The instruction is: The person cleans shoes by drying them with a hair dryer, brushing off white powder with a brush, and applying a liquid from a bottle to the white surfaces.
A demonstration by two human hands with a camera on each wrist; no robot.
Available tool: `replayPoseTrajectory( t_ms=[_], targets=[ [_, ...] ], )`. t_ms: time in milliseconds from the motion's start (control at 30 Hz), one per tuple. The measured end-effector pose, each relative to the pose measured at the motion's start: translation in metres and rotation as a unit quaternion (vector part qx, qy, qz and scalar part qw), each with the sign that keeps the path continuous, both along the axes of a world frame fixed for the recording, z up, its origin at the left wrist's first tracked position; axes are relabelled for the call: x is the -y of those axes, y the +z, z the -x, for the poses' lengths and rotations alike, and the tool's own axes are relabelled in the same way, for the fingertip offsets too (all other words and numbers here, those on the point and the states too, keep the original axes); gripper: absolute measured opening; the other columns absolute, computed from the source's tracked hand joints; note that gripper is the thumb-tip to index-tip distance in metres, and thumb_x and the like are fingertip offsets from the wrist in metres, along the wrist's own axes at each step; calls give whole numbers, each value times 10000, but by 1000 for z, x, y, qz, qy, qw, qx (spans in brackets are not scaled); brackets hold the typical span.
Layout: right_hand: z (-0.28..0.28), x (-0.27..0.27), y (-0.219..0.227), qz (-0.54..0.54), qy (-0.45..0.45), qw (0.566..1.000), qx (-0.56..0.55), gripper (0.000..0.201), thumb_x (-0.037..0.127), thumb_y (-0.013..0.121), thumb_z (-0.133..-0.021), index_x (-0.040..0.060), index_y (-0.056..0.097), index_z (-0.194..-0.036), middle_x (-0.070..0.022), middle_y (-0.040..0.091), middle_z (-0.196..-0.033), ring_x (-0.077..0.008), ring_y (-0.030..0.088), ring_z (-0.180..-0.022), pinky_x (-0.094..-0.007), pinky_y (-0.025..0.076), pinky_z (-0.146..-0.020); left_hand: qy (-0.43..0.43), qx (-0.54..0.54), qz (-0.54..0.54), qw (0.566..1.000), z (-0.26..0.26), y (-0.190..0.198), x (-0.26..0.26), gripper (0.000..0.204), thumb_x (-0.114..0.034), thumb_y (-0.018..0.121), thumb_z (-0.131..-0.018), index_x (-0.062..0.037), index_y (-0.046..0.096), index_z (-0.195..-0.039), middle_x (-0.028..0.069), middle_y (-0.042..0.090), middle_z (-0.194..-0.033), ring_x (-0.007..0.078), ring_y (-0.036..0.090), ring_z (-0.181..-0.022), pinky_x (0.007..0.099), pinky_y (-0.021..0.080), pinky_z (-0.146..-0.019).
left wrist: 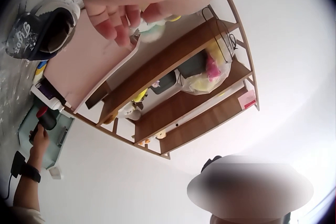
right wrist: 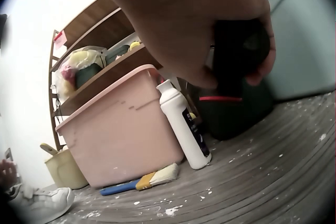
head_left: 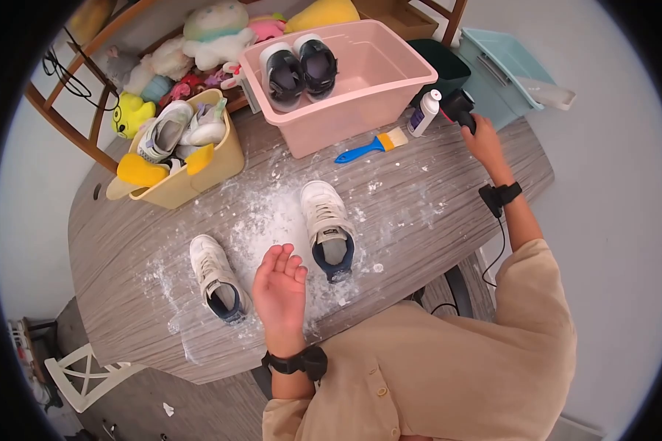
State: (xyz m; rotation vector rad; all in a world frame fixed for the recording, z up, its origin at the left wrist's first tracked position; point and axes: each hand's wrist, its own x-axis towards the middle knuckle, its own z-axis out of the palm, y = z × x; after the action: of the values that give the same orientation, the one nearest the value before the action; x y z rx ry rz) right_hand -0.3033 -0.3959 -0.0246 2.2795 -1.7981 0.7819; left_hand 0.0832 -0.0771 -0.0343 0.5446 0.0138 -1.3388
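My right hand [head_left: 484,147] grips the handle of a black hair dryer [head_left: 457,104] with a red ring, at the table's far right. In the right wrist view the dryer [right wrist: 239,50] shows dark within the curled fingers. Just left of it stands a white bottle [head_left: 424,114] with a dark label. My left hand [head_left: 281,290] is palm up with relaxed fingers, holding nothing. It is between two white lace-up shoes, the left shoe [head_left: 217,275] and the right shoe [head_left: 327,220], whose toes point away from me. White powder [head_left: 268,220] is scattered around them.
A pink bin [head_left: 331,132] at the back holds dark shoes [head_left: 283,73]. Before it lies a blue-handled brush [head_left: 368,147]. A yellow basket [head_left: 198,184] of shoes stands at left, teal bins [head_left: 496,88] at right. Behind are a wooden shelf [left wrist: 173,82] and plush toys [head_left: 217,29].
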Motion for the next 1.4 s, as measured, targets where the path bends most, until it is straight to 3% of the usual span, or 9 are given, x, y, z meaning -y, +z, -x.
replayPoseTrajectory(
  t_ms=[200,733,833,867,967,1033,1167,1300,1400],
  targets=[
    [-10,13,-37,-48,3,999,-23,528,163,618,-780,5,440,-1252,-242,471,-1155,-420,533,-1007,-454,461,-854,7,88,8,996,4,4,-5,198,-150,513,-888,-19,558,-1030,104,597,-1019,198,590,-858,312,478,-738],
    [-8,12,-61,-21,1,1000,-23,506,173,650,-780,-5,481,-1223,-230,527,-1123,-405,538,-1018,-440,453,-853,54,166,-24,984,-5,12,-25,166,-151,514,-897,-29,547,-1005,98,581,-982,189,583,-789,305,466,-695],
    [-8,-2,-41,25,39,999,-8,478,172,657,-774,-11,515,-1193,-236,540,-1120,-398,534,-1034,-442,444,-867,89,182,5,979,-11,16,-42,172,-130,504,-910,3,547,-1010,130,597,-986,198,593,-779,304,465,-705],
    [-15,-13,-33,49,67,997,7,420,182,661,-789,-22,558,-1141,-203,607,-984,-352,597,-909,-401,481,-794,96,191,4,977,-14,16,-47,171,-139,505,-911,-7,546,-1012,122,594,-980,188,589,-772,298,464,-692],
    [-71,-72,12,-160,85,977,109,355,191,657,-812,-16,590,-1093,-143,634,-814,-283,624,-724,-347,501,-684,132,238,-11,962,-29,16,-60,164,-148,508,-911,-21,547,-1008,110,595,-959,172,585,-746,286,465,-663],
    [-112,-111,29,-242,210,938,133,320,207,659,-825,2,609,-1067,-108,617,-697,-229,604,-599,-311,487,-596,173,289,-37,941,-40,16,-65,153,-127,507,-908,-11,556,-995,123,610,-941,176,591,-722,288,470,-659],
    [-174,-150,37,-321,356,876,56,399,287,678,-812,9,597,-1088,-156,627,-753,-277,617,-650,-358,489,-605,231,373,-93,894,-52,23,-66,133,-116,530,-906,-17,564,-988,116,618,-933,155,598,-726,252,467,-620],
    [-209,-163,34,-225,426,876,4,556,425,648,-802,12,536,-1158,-178,645,-833,-340,635,-749,-412,496,-646,255,424,-118,861,-54,22,-78,120,-93,543,-897,-19,572,-987,101,621,-922,141,595,-716,251,463,-621],
    [-218,-169,33,-243,428,868,-67,567,425,642,-805,18,511,-1179,-182,641,-825,-353,633,-774,-428,494,-652,263,426,-143,854,-54,18,-84,114,-86,546,-893,-22,576,-983,89,624,-897,136,592,-711,248,452,-622]
  ],
)
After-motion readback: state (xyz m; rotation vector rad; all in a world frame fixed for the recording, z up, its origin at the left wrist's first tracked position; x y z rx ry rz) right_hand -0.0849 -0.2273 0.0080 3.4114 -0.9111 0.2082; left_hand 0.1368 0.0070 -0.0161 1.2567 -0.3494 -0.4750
